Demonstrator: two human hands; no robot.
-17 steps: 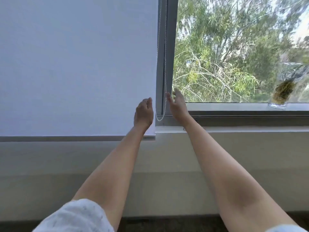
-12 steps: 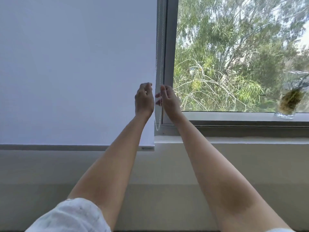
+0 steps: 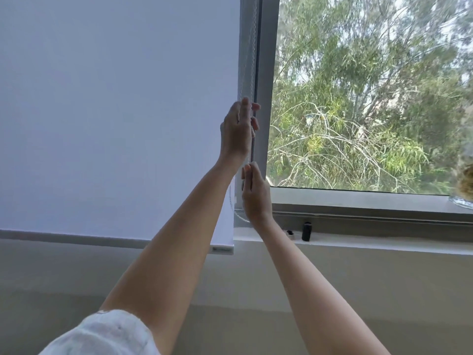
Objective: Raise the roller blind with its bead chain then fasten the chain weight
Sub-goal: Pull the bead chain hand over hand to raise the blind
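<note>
The white roller blind covers the left window pane, and its bottom rail hangs just below sill level. The bead chain runs down the window frame beside the blind's right edge, and its loop ends near the sill. My left hand is raised high, its fingers curled around the chain. My right hand is lower, pinching the chain between thumb and fingers. A chain weight is not discernible.
The grey window frame separates the blind from the uncovered pane with trees outside. On the sill stand a small black cylinder and a smaller dark item. A glass jar sits at the far right edge.
My left hand has climbed higher along the chain while my right hand has dropped below it. The blind's bottom rail sits at about the same height against the sill.
</note>
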